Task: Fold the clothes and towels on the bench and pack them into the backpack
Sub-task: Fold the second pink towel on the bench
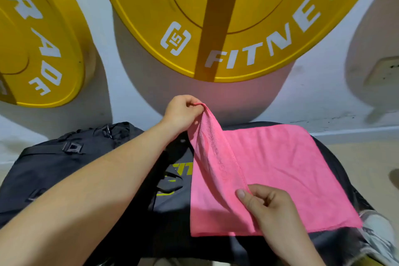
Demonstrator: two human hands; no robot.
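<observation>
A pink towel lies spread across the right half of the bench, over dark clothing with yellow lettering. My left hand pinches the towel's far left corner and holds it lifted above the bench. My right hand pinches the near end of the same raised edge, so a fold of towel hangs between the two hands. A black backpack with buckles and straps lies on the left part of the bench, under my left forearm.
Two large yellow weight plates hang on the pale wall behind the bench. A grey-and-white garment shows at the bench's right end. Beige floor lies to the right.
</observation>
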